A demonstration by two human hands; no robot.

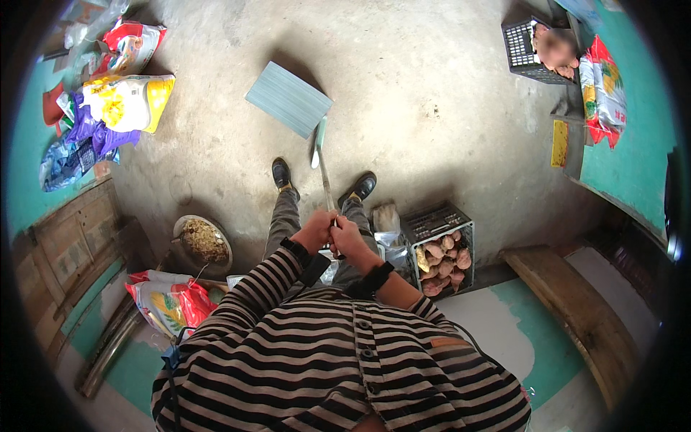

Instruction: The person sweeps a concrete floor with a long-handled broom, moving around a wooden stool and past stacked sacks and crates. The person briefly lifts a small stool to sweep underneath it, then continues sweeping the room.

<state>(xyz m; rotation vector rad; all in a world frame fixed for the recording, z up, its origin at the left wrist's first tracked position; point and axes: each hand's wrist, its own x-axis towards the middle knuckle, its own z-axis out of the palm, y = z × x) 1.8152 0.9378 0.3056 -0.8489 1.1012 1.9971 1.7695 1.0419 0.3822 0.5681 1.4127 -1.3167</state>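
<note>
In front of my body both hands close around the handle of a long-handled tool (pixel 325 178). My left hand (pixel 314 231) and my right hand (pixel 351 241) touch each other at the handle's near end. The handle runs forward between my shoes to a narrow pale green and white head (pixel 320 135) on the floor; what kind of tool it is, I cannot tell. Beyond the head stands a grey-blue rectangular object (pixel 290 99) with a flat top, casting a shadow. The head lies close to its near right corner; whether they touch is unclear.
A black plastic crate of sweet potatoes (pixel 442 259) stands right of my legs. Another crate (pixel 521 48) sits far right. At left are a round basin of scraps (pixel 205 240) and printed bags (pixel 121 102). A curved wooden board (pixel 572 318) leans at right. Concrete floor (pixel 421 151) lies ahead.
</note>
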